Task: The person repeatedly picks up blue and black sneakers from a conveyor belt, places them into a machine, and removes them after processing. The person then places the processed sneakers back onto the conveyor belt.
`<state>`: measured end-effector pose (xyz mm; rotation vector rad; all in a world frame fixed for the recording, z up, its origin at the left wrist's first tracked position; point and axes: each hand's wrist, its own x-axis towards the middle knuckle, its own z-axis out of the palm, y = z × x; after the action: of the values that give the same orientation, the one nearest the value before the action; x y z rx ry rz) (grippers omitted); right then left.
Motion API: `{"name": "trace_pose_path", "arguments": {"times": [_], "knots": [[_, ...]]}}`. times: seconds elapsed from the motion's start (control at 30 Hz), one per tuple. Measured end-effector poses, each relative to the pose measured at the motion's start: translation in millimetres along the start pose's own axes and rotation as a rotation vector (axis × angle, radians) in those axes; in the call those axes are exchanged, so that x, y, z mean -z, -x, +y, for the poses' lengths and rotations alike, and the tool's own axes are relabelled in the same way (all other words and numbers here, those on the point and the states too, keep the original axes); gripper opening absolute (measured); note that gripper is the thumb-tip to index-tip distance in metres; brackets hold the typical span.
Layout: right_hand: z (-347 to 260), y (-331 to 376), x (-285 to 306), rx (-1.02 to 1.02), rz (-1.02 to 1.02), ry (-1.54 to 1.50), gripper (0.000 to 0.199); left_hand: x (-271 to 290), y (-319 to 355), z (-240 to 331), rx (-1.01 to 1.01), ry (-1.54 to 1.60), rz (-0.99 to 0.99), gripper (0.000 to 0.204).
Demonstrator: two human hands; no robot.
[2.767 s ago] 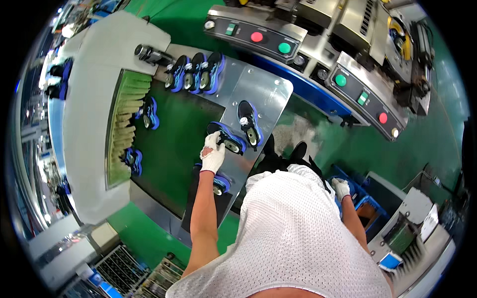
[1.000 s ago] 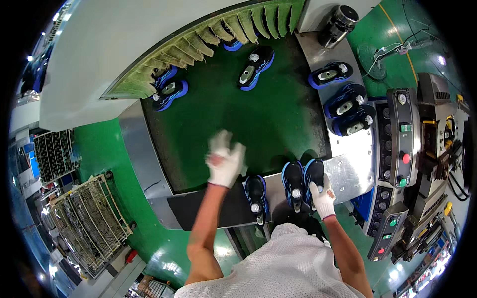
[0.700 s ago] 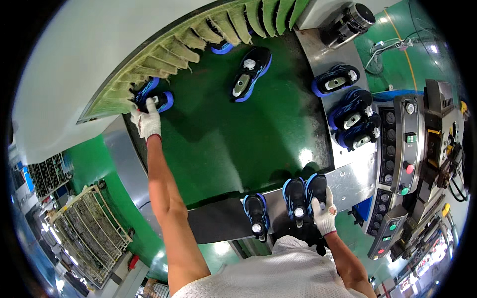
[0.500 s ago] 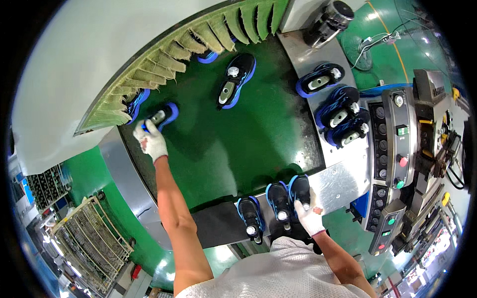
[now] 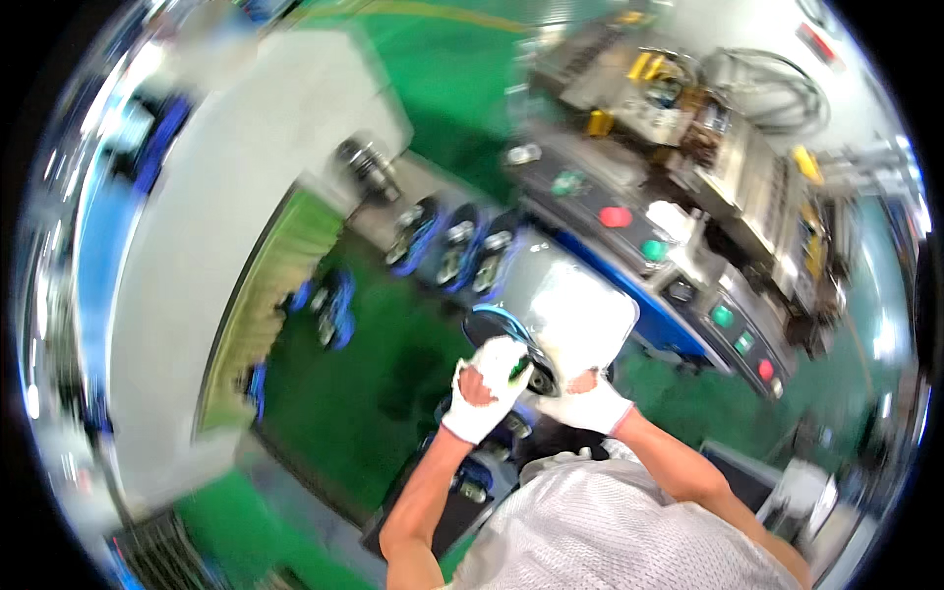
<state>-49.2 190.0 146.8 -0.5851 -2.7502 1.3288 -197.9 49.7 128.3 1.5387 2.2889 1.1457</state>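
Note:
A black athletic shoe with a blue sole edge point(image 5: 484, 327) is held up in front of me, over the corner of the metal ledge. My left hand point(image 5: 487, 391), in a white glove with a bare patch, closes around its middle; something small and green shows beside the fingers. At the end closest to me, my right hand point(image 5: 582, 401), gloved alike, grips the same shoe, fingers partly hidden. Just below my left hand, another black shoe point(image 5: 513, 429) rests on the near ledge, with one more shoe point(image 5: 474, 479) nearer me. Motion blurs the details.
Three shoes point(image 5: 457, 248) line the far metal ledge beside a steel cylinder point(image 5: 368, 169). On the green belt point(image 5: 344, 418), a shoe point(image 5: 335, 308) lies near the fringed curtain point(image 5: 258, 295) of a white machine point(image 5: 177, 265). Control panels with coloured buttons point(image 5: 616, 216) stand right.
My view has turned rightward. My left hand has left the shoe by the curtain and joined my right hand, which has lifted from the near ledge; both now hold one shoe.

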Motion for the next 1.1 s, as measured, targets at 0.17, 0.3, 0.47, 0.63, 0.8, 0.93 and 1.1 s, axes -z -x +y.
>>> {"name": "trace_pose_path", "arguments": {"times": [0.17,0.3,0.47,0.63,0.8,0.93,1.1], "knots": [[84.8,46.8,86.4,0.025,0.31,0.04,0.077,-73.7,-101.7,114.9,-0.35,0.159,-0.146,0.032],[137.5,126.8,184.4,-0.211,0.56,-0.851,0.073,-146.6,-185.0,247.7,-0.579,0.348,-0.303,0.048],[157.4,248.4,260.0,-0.382,0.997,-1.353,0.049,-243.2,-269.8,361.4,-0.321,0.58,-0.364,0.058],[200.0,313.2,274.1,-0.056,1.246,-1.619,0.066,-415.4,-372.1,395.5,-0.183,0.5,-0.43,0.066],[184.7,349.7,305.5,-0.061,1.552,-1.589,0.068,-551.8,-439.3,436.5,0.009,0.208,-0.469,0.079],[186.0,358.1,300.9,-0.174,1.538,-1.689,0.078,-613.3,-459.0,420.8,0.087,-0.109,-0.367,0.072],[214.3,342.2,298.4,-0.335,1.526,-1.469,0.039,-572.8,-500.5,402.9,0.21,0.143,-0.503,0.055]]}}
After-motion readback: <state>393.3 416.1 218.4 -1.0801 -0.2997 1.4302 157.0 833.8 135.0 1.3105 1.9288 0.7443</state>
